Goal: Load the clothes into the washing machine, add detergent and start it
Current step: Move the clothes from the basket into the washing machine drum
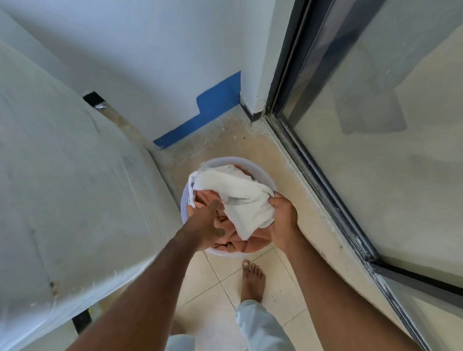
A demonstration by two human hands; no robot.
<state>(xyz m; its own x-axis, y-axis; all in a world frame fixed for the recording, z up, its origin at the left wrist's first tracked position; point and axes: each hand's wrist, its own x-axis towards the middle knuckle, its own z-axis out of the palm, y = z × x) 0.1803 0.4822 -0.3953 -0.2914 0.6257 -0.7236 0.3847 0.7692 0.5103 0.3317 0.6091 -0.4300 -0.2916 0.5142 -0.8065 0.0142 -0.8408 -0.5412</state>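
A home laundry corner: tiled floor (pixel 219 287), sliding glass door (pixel 387 156), basin (pixel 255 164) of clothes (pixel 234 194).

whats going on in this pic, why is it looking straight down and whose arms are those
There is no robot here. The picture comes from a wide-angle camera worn on a person's head, so it looks forward and down at that person's own arms, bare foot and tiled floor.

On the floor, in the corner by a glass sliding door, stands a round pale basin full of laundry. Both hands reach into it. The right hand grips a white cloth. The left hand holds the peach-coloured clothes lying under it.

The large pale shape on the left, wrapped in a plastic cover, may be the washing machine, but the cover hides it.
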